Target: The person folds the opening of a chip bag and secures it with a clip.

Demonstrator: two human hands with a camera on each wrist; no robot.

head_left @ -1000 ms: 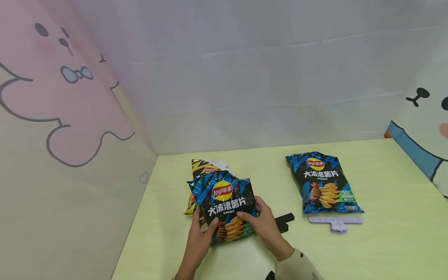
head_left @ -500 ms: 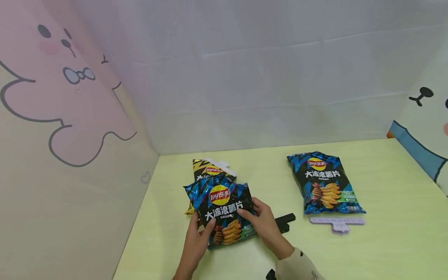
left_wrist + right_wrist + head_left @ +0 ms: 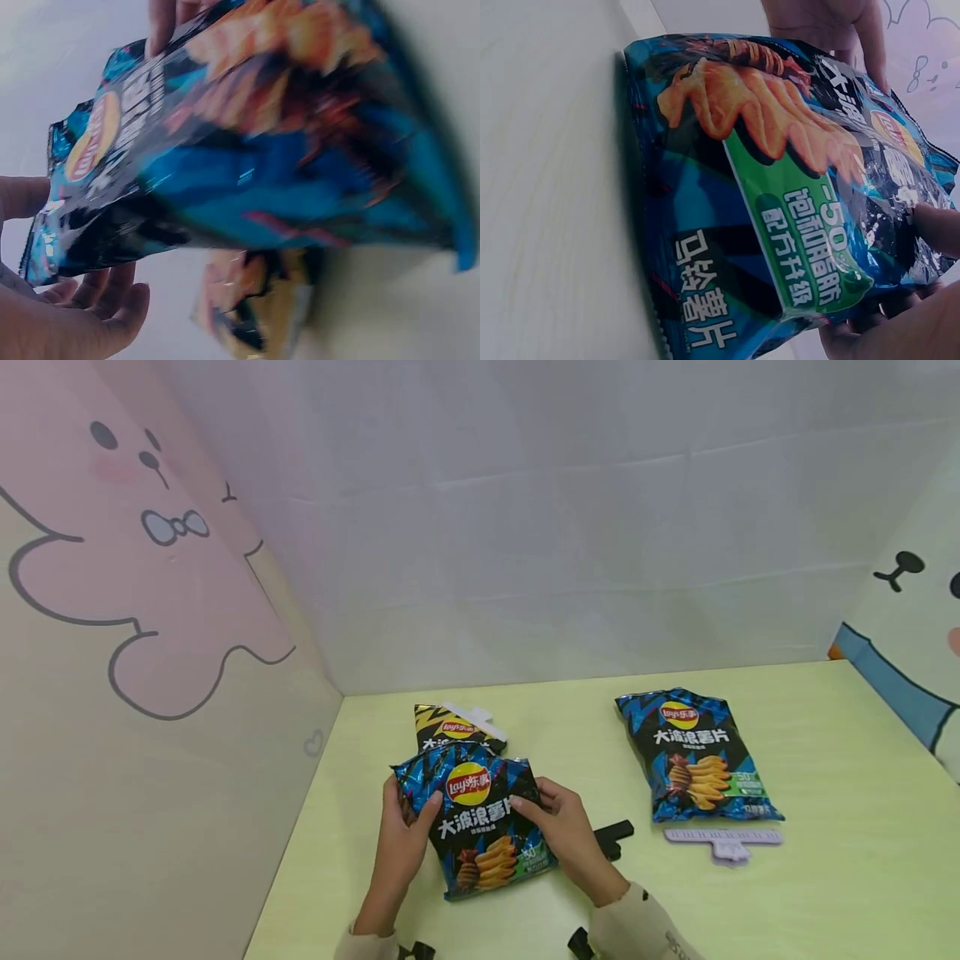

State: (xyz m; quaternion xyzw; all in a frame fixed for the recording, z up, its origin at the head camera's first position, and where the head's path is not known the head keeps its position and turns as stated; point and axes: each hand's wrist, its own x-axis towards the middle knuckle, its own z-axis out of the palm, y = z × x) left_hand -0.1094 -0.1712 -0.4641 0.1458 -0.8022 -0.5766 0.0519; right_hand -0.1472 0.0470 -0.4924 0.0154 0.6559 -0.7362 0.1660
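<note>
Between both hands a blue and black chip bag (image 3: 480, 827) is held tilted, its printed front facing up. My left hand (image 3: 401, 835) grips its upper left edge, thumb in front and fingers behind. On the right edge my right hand (image 3: 566, 827) holds the bag with its thumb on the front. In the left wrist view the left hand (image 3: 71, 319) is at the bag's top corner. The right wrist view shows the lower part of the bag (image 3: 735, 180) close up. Behind it lies a yellow and black chip bag (image 3: 442, 725), partly hidden, with a white clip (image 3: 476, 720) across its top.
Another blue chip bag (image 3: 697, 756) lies on the right of the table (image 3: 840, 877). Just in front of it is a lilac bag clip (image 3: 723, 839). A black clip (image 3: 615, 835) lies beside my right hand, partly covered. Walls stand at the back and left.
The held bag has come down a little towards me, uncovering more of the white clip. My left hand has shifted from the bag's lower left side up to its top left edge.
</note>
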